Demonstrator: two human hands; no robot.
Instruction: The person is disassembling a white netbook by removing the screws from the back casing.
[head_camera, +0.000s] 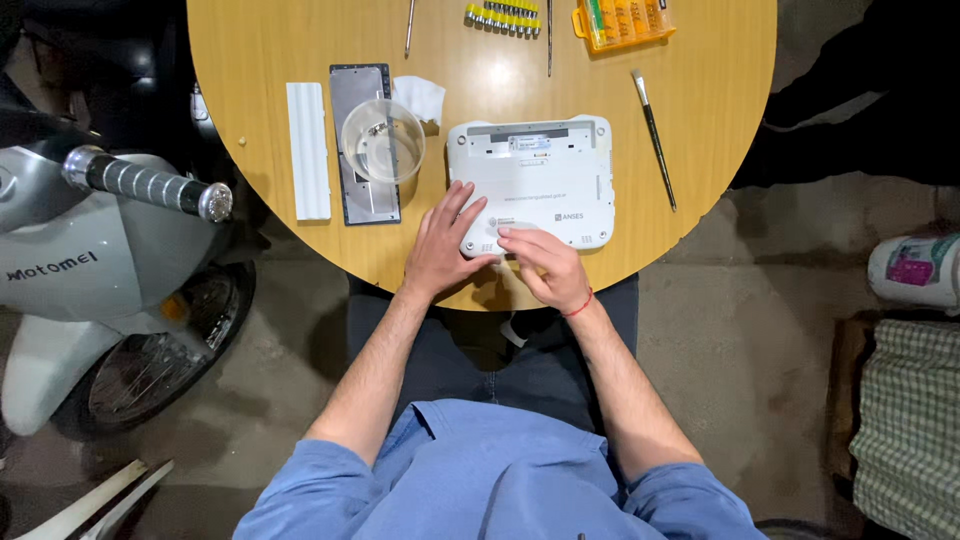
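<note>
A small white laptop (545, 170) lies upside down on the round wooden table (480, 60). My left hand (441, 243) rests flat against its near left corner, fingers spread and touching the casing. My right hand (545, 264) sits at the laptop's near edge with fingertips curled onto the same corner; a red string circles that wrist. Whether the fingers pinch anything small is hidden.
Left of the laptop stand a clear plastic cup (382, 140) on a grey panel (350, 150), a white strip (308, 150) and a tissue (420, 95). A brush (655, 135), screwdriver bits (505, 15) and an orange case (622, 22) lie farther back. A scooter (110, 250) stands at left.
</note>
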